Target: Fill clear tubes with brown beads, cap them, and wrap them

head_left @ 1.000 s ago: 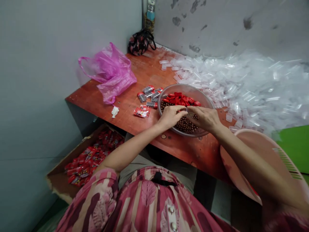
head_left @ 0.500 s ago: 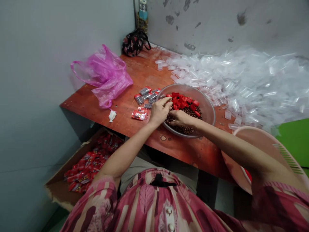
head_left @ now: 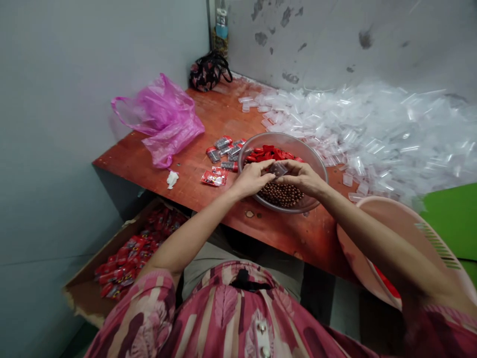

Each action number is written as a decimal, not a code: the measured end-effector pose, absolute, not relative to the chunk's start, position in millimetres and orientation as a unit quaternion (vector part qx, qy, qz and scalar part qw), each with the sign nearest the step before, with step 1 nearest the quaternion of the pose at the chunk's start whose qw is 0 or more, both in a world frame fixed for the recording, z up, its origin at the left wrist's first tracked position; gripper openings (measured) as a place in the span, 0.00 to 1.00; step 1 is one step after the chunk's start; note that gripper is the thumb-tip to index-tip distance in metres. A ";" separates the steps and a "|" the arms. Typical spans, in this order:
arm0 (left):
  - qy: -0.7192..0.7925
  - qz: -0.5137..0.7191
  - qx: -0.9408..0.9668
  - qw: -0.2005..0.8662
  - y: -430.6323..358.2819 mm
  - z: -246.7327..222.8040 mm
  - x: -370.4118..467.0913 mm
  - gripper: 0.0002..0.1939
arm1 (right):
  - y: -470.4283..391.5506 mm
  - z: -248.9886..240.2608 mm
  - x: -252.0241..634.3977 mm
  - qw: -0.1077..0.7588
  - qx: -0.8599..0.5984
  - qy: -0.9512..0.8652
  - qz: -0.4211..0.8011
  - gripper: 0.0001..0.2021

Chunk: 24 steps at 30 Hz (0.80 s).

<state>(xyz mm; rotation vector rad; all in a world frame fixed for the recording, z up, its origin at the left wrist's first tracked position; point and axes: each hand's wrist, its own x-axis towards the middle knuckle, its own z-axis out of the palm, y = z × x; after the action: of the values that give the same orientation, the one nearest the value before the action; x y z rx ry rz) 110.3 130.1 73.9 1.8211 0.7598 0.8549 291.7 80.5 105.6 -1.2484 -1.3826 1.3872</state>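
Above a round bowl [head_left: 321, 175], both hands meet around one small clear plastic case [head_left: 278, 169] with dark contents. My left hand [head_left: 253, 178] pinches the case's left side, and my right hand [head_left: 302, 178] grips its right side between thumb and fingers. Brown beads [head_left: 282, 195] fill the near part of the bowl. Red pieces [head_left: 269, 150] lie along its far side. Left of the bowl, several filled cases with red ends [head_left: 223, 142] rest on the tabletop, with red printed packets [head_left: 215, 176] in front of them.
A large heap of clear cases [head_left: 372, 129] covers the back right of the table [head_left: 149, 174]. Pink bag [head_left: 167, 119] and dark pouch [head_left: 208, 71] stand at left and back. A pink basket [head_left: 391, 219] is at right; a carton [head_left: 85, 293] of red packets sits below left.
Both hands have come together over the bowl, and a clear case now shows between them. My right hand has risen out of the beads. The view has shifted slightly.
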 end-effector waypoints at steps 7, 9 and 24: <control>0.332 0.348 0.743 0.465 129.0 72.7 114.6 0.19 | 78.6 99.7 290.3 0.412 -0.496 -0.578 0.499 0.15; 0.336 0.357 0.737 0.465 128.7 71.8 114.6 0.18 | 81.9 97.8 290.2 0.367 -0.511 -0.628 0.459 0.14; 0.271 0.514 0.541 0.608 127.6 54.8 120.7 0.14 | 99.9 58.3 261.7 -0.173 -0.407 -0.897 0.008 0.14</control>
<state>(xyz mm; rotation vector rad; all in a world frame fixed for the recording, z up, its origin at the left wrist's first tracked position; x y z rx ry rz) 120.7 127.6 54.8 1.2493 0.6272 1.1866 261.7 99.9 58.3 -1.4403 -3.1771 0.0283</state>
